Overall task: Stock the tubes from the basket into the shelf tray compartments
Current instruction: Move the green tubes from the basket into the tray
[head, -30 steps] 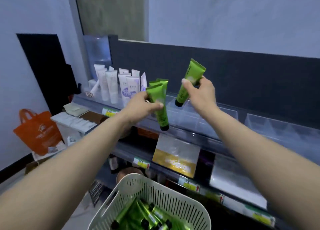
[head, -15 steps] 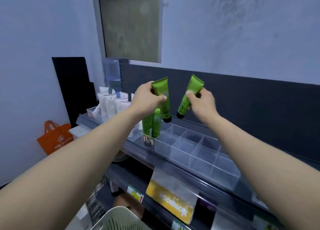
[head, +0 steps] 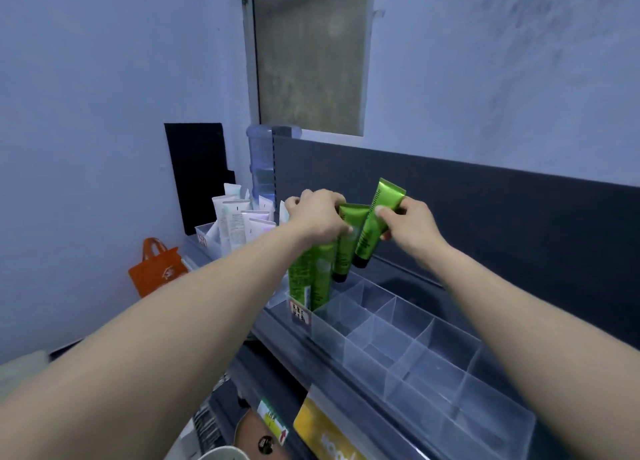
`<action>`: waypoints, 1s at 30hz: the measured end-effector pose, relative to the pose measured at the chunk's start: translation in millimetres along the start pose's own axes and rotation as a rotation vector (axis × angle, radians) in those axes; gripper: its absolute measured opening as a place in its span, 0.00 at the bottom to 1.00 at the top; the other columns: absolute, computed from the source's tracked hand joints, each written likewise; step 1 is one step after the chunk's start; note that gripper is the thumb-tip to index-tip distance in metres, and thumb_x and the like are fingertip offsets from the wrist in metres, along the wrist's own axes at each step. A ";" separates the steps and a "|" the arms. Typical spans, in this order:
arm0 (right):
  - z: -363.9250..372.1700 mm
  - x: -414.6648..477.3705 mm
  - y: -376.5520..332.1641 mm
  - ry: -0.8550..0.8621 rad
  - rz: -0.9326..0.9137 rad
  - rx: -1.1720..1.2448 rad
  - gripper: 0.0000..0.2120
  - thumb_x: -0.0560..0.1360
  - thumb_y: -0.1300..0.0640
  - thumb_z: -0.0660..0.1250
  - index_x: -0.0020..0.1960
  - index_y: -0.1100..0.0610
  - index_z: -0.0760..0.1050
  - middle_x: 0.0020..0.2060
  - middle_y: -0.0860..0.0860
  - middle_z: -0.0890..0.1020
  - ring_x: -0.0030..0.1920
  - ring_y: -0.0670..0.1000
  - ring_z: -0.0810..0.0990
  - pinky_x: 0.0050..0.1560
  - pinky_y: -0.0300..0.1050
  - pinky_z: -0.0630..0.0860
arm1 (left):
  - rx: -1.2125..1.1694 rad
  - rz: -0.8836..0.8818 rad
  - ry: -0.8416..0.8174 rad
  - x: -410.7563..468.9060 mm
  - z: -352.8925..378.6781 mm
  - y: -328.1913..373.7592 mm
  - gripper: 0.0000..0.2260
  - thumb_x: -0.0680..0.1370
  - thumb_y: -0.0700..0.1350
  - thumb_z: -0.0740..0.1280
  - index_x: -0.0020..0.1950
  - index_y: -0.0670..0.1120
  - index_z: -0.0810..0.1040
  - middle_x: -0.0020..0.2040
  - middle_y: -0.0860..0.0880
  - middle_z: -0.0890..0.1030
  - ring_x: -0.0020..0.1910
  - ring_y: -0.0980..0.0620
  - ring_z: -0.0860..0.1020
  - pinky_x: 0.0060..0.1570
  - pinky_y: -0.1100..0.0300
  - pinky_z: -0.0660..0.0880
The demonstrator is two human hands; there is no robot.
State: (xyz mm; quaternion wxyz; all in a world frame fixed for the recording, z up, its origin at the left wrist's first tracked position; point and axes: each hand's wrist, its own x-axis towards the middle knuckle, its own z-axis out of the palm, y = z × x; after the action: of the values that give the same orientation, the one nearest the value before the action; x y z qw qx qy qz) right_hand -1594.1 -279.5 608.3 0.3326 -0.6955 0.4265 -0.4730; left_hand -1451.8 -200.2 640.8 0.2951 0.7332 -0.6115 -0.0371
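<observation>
While I'm reaching both arms up to the top shelf, my left hand (head: 317, 217) is gripping a green tube (head: 346, 255) by its crimped end, fingers curled over the top, black cap pointing down. That cap is hanging at the far-left end of the clear compartment tray (head: 433, 359); can't tell if it's touching anything inside.

My right hand (head: 410, 227) is pinching a second green tube (head: 369, 240) mid-body between thumb and fingertips. It's tilting, crimp end up and right, cap down and left, hovering above the tray's far row. Both tubes are crossing near their upper parts; contact unclear.

Two more green tubes (head: 313, 279) are standing upright in the tray's near-left compartment, right behind the price label (head: 299, 313) on its front wall. My left wrist is covering their tops. Tray is sitting along the shelf edge, two rows of cells, running from far left to near right.

White tubes (head: 235, 224) are standing in another bin further left on the same shelf, well apart from my hands. Water jug (head: 261, 162) is sitting behind them in the corner, and an orange bag (head: 157, 269) is sitting lower left by the wall. Only the basket (head: 221, 454) rim is showing at the bottom edge, contents out of view. Yellow sign (head: 325, 435) is hanging on the shelf below.
</observation>
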 end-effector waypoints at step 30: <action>18.3 -49.8 -29.9 0.084 -0.138 -0.140 0.09 0.76 0.60 0.64 0.54 0.55 0.80 0.44 0.48 0.81 0.46 0.50 0.80 0.52 0.42 0.75 | -0.143 0.049 0.178 -31.4 -24.0 -18.7 0.11 0.76 0.42 0.59 0.52 0.53 0.79 0.52 0.52 0.80 0.60 0.47 0.73 0.62 0.48 0.67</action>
State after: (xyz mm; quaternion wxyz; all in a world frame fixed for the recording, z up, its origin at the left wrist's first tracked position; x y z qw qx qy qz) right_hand -1578.0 -220.8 609.4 0.2316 -0.7244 0.4230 -0.4926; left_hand -1433.3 -160.5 642.0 0.4004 0.6956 -0.5964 -0.0080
